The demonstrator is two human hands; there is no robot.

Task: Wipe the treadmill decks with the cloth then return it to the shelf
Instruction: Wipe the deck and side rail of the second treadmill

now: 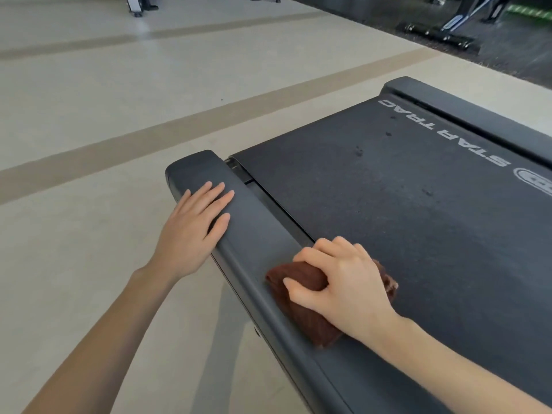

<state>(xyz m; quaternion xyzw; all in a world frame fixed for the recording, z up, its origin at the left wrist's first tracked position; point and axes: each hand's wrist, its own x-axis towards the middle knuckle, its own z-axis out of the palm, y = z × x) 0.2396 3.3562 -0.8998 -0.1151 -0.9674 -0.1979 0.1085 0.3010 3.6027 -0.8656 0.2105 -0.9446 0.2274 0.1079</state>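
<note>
Pale gym flooring (89,121) with tan stripes is stretching out behind the treadmill (418,204), and other machines (442,31) are standing at the far edge on dark matting. From the head camera, your right hand (343,282) is gripping the brown cloth (301,309) — fingers curled over the bunched fold, thumb pinching it from the side — and pressing it down where the near side rail (260,258) meets the black belt (403,189). Holding it bunched like this is probably giving you a firm pad to push with. Your left hand (197,222) is lying flat on the rounded end of that same rail, fingers straight and slightly spread, holding nothing — likely bracing you as you lean over the deck. A few dark spots (358,150) are showing on the belt further along, so the wiping looks unfinished. No shelf is showing in this view.
</note>
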